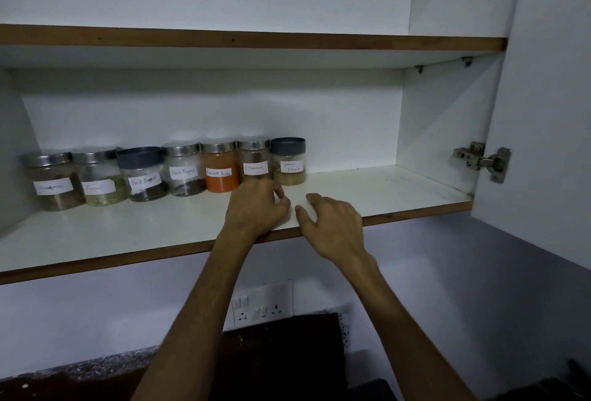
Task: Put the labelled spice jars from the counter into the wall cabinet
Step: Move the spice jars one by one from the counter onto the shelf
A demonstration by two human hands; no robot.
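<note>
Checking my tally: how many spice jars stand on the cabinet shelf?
7, in one row at the back: leftmost jar, fennel, black pepper, black pepper, red chilli powder, cinnamon, garam masala. None seems hidden.

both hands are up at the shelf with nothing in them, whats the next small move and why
Probably draw both hands back and down toward the counter to look for another jar. The left hand and right hand hold nothing, the Garam Masala jar stands upright ending the row beside the Cinnamon jar, and the lower shelf has bare room to its right.
</note>
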